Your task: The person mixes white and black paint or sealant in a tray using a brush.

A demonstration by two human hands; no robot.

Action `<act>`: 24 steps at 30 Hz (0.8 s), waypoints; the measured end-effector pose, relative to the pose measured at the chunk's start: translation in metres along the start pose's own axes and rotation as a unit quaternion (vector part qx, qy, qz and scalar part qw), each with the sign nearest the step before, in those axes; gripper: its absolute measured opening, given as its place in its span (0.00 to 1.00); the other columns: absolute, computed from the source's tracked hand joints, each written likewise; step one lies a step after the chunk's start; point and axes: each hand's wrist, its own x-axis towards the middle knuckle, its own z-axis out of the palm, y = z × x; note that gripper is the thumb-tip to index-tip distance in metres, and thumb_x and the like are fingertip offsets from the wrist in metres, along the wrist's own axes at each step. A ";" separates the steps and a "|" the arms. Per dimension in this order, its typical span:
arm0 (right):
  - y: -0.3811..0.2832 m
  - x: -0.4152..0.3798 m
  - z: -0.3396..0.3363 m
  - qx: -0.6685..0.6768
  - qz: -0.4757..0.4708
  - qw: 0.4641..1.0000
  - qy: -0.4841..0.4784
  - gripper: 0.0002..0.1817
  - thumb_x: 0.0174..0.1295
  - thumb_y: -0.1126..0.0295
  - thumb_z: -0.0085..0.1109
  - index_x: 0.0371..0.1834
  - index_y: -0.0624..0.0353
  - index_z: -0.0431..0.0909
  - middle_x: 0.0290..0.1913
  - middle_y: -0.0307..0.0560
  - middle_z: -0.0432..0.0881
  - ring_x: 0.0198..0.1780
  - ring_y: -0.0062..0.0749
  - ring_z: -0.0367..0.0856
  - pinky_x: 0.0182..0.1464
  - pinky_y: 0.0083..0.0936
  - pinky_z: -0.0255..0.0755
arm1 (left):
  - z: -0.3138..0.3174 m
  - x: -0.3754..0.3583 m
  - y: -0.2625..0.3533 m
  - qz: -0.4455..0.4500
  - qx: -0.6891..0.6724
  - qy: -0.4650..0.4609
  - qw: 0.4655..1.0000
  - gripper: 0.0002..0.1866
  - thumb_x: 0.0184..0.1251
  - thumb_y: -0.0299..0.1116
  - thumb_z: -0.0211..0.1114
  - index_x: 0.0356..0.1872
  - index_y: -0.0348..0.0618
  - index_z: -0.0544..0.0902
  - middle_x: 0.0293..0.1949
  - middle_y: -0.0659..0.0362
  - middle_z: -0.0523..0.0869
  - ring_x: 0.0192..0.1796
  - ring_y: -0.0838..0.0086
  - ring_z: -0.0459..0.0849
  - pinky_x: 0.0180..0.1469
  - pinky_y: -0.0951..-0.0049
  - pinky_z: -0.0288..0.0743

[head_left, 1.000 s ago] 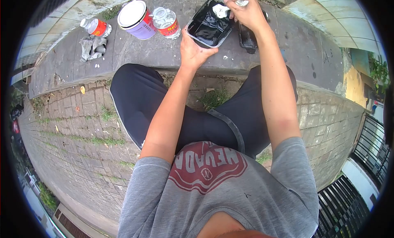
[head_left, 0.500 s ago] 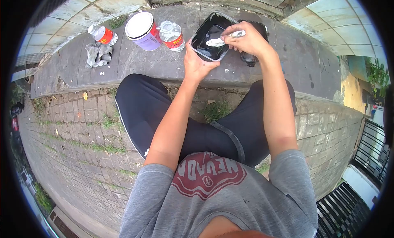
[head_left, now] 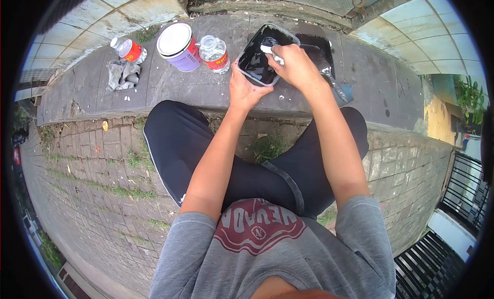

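A square tub point(head_left: 269, 27) with black liquid inside stands tilted on the grey tiled ledge point(head_left: 170, 93). My left hand point(head_left: 246, 89) grips the tub's near left corner, thumb and fingers on its outer wall. In my right hand point(head_left: 296, 64) is a white-handled tool point(head_left: 277, 57), held over the tub; its lower end reaches toward the black liquid and cannot be made out clearly. Right beside the tub lies a black tray point(head_left: 324, 46), partly hidden by my right hand.
Left of the tub stand a clear bottle point(head_left: 214, 56) with a red label and a lidded white and purple can point(head_left: 178, 47). Farther left are a smaller bottle point(head_left: 129, 50) and a crumpled grey cloth point(head_left: 123, 75). A blue-grey flat piece point(head_left: 343, 94) lies near the ledge's edge.
My right hand has moved left and slightly down with the tool, whose angle has changed. More of the black tray now shows. The view has shifted slightly.
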 end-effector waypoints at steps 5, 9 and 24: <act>-0.017 -0.002 0.011 -0.053 0.049 0.997 0.016 0.10 0.67 0.69 0.64 0.36 0.67 0.85 0.37 0.67 0.87 0.43 0.63 0.89 0.47 0.50 0.84 | -0.001 0.000 0.005 -0.017 0.017 -0.001 1.000 0.62 0.26 0.42 0.93 0.69 0.37 0.65 0.61 0.43 0.83 0.64 0.48 0.84 0.67 0.56 0.78; -0.027 -0.009 0.021 -0.077 0.041 0.996 0.019 0.07 0.60 0.74 0.65 0.34 0.70 0.85 0.35 0.68 0.88 0.41 0.62 0.90 0.45 0.48 0.86 | 0.000 0.000 0.009 -0.016 0.011 0.003 1.000 0.59 0.33 0.43 0.91 0.69 0.36 0.65 0.60 0.42 0.84 0.62 0.48 0.85 0.66 0.56 0.79; 0.017 0.003 -0.036 0.282 0.159 0.945 0.054 0.20 0.66 0.58 0.75 0.29 0.67 0.88 0.19 0.43 0.84 0.19 0.20 0.82 0.24 0.21 0.74 | 0.002 0.000 -0.005 0.009 -0.011 0.005 1.000 0.64 0.26 0.45 0.93 0.70 0.37 0.66 0.61 0.45 0.83 0.63 0.50 0.85 0.67 0.57 0.78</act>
